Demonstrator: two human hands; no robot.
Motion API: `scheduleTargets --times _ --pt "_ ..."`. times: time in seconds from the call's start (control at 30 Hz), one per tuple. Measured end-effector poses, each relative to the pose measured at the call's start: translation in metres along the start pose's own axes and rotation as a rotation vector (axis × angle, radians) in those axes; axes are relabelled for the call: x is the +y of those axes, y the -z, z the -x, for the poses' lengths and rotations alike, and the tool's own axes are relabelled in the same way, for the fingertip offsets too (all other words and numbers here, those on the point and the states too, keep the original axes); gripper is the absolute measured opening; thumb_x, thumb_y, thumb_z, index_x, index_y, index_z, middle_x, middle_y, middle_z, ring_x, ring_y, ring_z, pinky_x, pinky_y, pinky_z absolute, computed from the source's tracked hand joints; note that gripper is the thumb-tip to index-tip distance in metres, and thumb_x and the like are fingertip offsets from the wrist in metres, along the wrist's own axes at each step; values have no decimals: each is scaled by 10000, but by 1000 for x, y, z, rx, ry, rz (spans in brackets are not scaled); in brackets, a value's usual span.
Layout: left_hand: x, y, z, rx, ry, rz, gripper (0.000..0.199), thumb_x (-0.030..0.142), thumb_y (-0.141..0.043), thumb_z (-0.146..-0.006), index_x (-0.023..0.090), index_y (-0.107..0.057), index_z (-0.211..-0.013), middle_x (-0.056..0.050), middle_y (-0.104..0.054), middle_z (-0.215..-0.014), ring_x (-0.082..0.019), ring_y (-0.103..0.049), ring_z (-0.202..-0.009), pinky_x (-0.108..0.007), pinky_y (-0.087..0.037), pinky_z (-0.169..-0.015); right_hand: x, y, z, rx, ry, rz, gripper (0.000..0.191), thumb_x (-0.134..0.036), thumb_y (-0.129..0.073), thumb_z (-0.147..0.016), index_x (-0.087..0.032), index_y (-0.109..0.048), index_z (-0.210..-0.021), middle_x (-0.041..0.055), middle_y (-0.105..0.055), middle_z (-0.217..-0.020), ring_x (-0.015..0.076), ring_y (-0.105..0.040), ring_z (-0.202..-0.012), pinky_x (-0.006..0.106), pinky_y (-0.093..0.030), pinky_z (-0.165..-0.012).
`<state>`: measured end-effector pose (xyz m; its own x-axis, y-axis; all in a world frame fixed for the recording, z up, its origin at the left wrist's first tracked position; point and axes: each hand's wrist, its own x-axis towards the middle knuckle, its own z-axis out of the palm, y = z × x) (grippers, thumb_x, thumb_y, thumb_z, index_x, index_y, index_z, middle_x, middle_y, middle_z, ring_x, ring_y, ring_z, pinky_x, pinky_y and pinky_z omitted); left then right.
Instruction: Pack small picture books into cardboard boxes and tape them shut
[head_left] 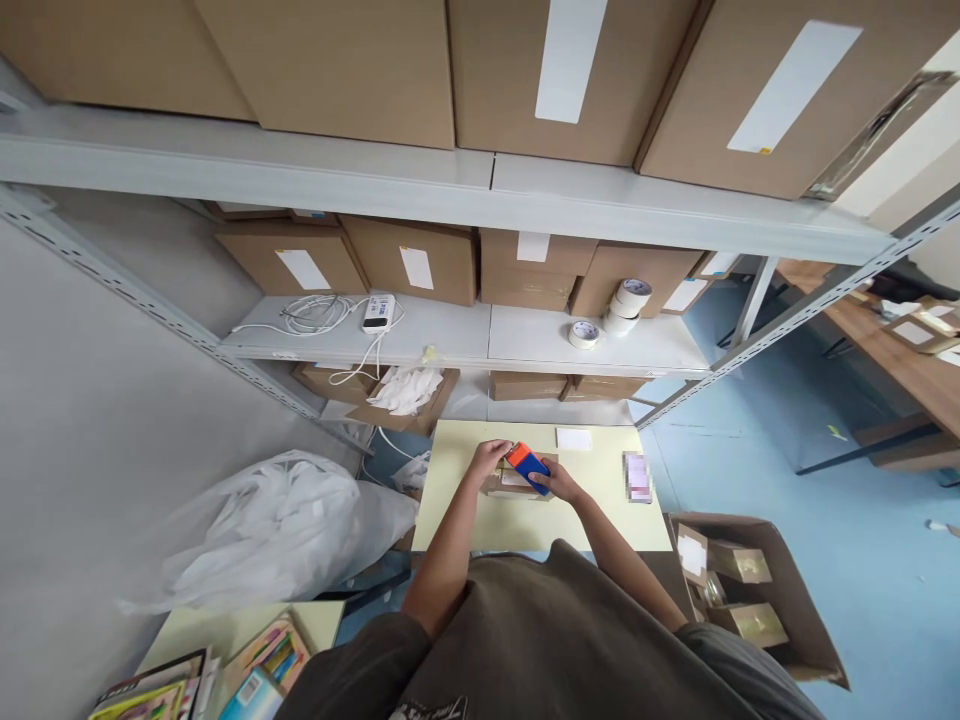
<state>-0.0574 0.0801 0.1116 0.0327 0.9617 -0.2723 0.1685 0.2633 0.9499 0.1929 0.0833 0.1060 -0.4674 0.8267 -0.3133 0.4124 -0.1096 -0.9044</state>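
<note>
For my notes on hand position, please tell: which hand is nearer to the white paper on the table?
Right. The right hand is just on the near side of the white paper; the left hand is farther off, to its left.

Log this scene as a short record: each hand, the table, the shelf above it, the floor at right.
Left hand: at the orange end of the orange-and-blue item
Right hand: gripping its blue end
Table: cardboard box beneath the item; white paper beyond
Shelf: tape rolls, white device
Floor, right: open carton holding smaller boxes
</note>
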Motion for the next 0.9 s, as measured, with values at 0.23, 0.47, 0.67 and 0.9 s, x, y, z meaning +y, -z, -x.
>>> scheduleTargets --times 0.23,0.47,0.67,0.9 --pt "-12 -9 2 232 -33 124 402 567 -731 -780 171 -789 -810 -111 -812 -893 -236 -740 -858 -336 -572 -817 -9 5 2 -62 54 155 624 -698 -711 -809 -176 -730 -1150 69 -774 -1030 277 -694 -943 368 -539 -861" --pt "-9 -20 6 328 20 66 267 417 -708 -775 168 -801 -799 -101 -818 -874 -232 -747 -833 -327 -563 -805 -22 9 4 22 8 325 542 -694 -631 -895 -184 -762 -1028 49 -777 -902 218 -677 -826 276 -490 -738" --pt "-13 -11 8 463 57 -13 224 351 -657 -774 182 -803 -796 -77 -814 -823 -224 -748 -808 -312 -557 -794 -26 35 8 4 -63 460 528 -705 -684 -864 -195 -768 -971 45 -775 -874 196 -669 -787 250 -439 -684" --pt "-28 26 10 588 115 -48 262 420 -628 -801 214 -770 -725 -50 -760 -698 -206 -721 -761 -276 -541 -709 -36 54 4 -64 -68 505 563 -754 -708 -813 -194 -728 -865 45 -753 -845 174 -641 -754 234 -402 -632"
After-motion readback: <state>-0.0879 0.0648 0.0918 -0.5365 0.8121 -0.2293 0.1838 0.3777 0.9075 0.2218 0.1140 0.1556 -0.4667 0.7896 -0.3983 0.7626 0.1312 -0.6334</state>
